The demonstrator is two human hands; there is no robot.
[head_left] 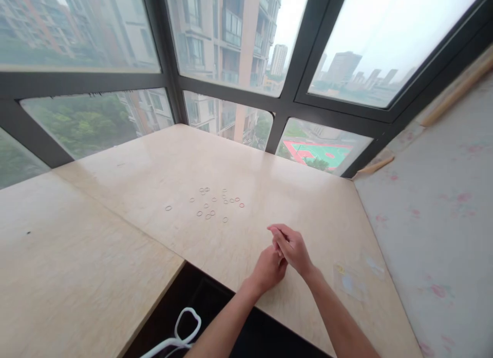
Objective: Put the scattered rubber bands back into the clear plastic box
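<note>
My two hands meet just above the beige tabletop (pixel 127 193), near its front edge. My right hand (pixel 295 247) lies across my left hand (pixel 265 269), its fingers pressed together and pointing left. I cannot make out anything between them. The left hand's fingers are curled and mostly hidden under the right hand. Several small thin rings (pixel 213 204) lie scattered flat on the table, a short way beyond and to the left of my hands.
A small clear plastic bag (pixel 348 282) lies on the table right of my right forearm. A white looped cord (pixel 187 327) hangs in the dark gap below the front edge. Dark-framed windows (pixel 287 98) close the far side, and a pink-flowered wall (pixel 442 219) the right.
</note>
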